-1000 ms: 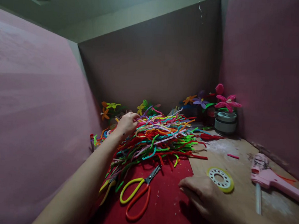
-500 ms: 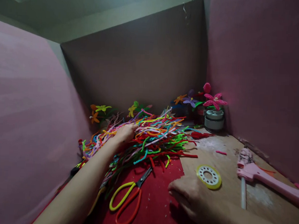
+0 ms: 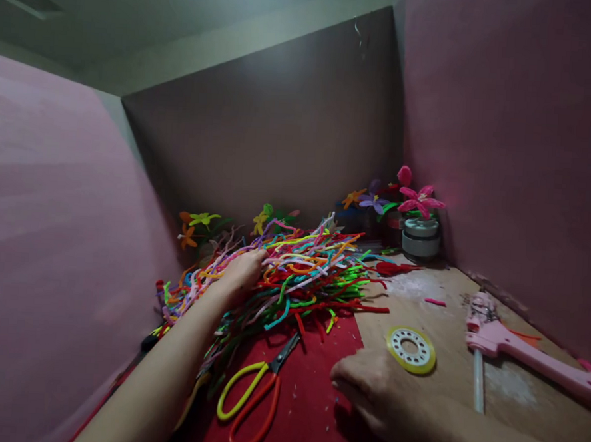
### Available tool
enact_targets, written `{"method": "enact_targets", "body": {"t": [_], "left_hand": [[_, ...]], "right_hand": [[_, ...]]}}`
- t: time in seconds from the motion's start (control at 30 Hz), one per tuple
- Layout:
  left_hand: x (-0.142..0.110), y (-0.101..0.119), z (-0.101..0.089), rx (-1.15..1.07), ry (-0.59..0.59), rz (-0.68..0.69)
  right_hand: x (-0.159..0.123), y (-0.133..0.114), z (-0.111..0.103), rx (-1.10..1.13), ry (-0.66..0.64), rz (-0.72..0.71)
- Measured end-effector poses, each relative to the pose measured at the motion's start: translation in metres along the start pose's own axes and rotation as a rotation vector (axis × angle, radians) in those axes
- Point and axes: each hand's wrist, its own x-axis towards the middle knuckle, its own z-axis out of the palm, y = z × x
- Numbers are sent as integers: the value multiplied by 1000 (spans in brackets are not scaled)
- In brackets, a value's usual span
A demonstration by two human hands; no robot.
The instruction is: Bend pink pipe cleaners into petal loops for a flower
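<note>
My left hand (image 3: 240, 271) reaches into a big pile of coloured pipe cleaners (image 3: 302, 268) at the back of the desk; its fingers curl down into the strands, and what they grip is hidden. My right hand (image 3: 372, 389) lies palm down on the edge of the red mat (image 3: 309, 408), fingers flat and holding nothing. Scissors with yellow and orange handles (image 3: 252, 398) lie on the mat between my two arms. A yellow tape roll (image 3: 412, 349) sits just beyond my right hand.
A pink glue gun (image 3: 522, 351) lies on the wooden desk at the right. Pipe-cleaner flowers (image 3: 417, 198) stand on a grey pot in the back right corner, with more flowers (image 3: 198, 225) at the back left. Pink walls close in on both sides.
My left hand has slid a little leftward and deeper into the pile. The view has shifted slightly. My right hand stays flat in place.
</note>
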Motion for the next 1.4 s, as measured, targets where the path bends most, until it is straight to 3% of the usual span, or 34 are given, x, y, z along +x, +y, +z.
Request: {"method": "enact_targets", "body": {"t": [0.37, 0.63, 0.93, 1.17, 1.27, 1.4], "left_hand": [[10, -39, -28, -9, 143, -245], [8, -45, -21, -8, 132, -322], [10, -30, -23, -224, 116, -93], [18, -22, -29, -304, 307, -90], [20, -13, -17, -192, 229, -42], [10, 12, 11, -206, 168, 115]], "right_hand": [[-1, -2, -4, -38, -43, 32], [-1, -1, -4, -46, -38, 16], [0, -2, -4, -41, -67, 21], [0, -1, -3, -47, -59, 18], [1, -5, -6, -36, -62, 26], [1, -6, -6, -63, -62, 35]]}}
